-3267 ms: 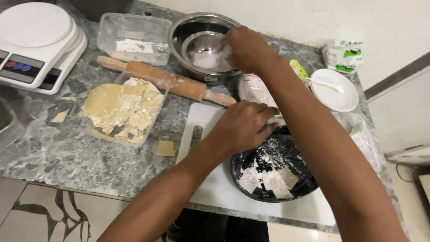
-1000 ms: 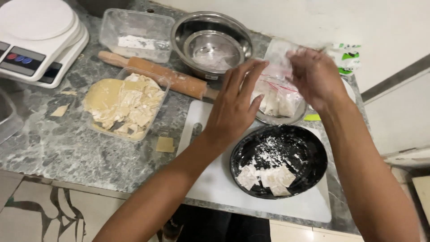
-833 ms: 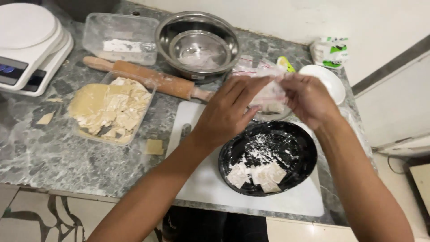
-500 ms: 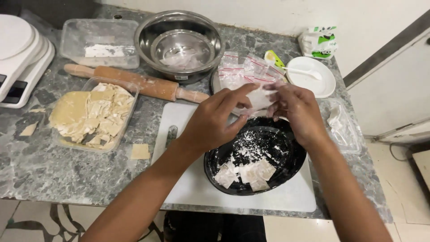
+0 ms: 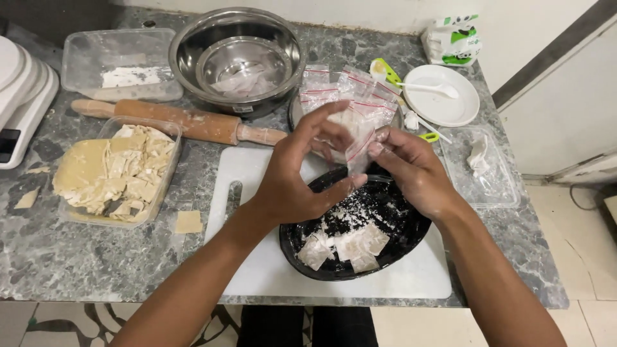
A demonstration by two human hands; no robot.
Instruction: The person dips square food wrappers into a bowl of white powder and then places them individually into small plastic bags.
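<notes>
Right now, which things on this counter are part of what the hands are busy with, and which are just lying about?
In use:
left hand
right hand
small clear bag
black bowl of floured dough squares
white cutting board

Lying about:
rolling pin
steel bowls
white plate
tub of dough scraps
kitchen scale

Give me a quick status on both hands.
Left hand and right hand both pinching a small clear zip bag. Bag held above the floured black bowl. Nothing in between.
</notes>
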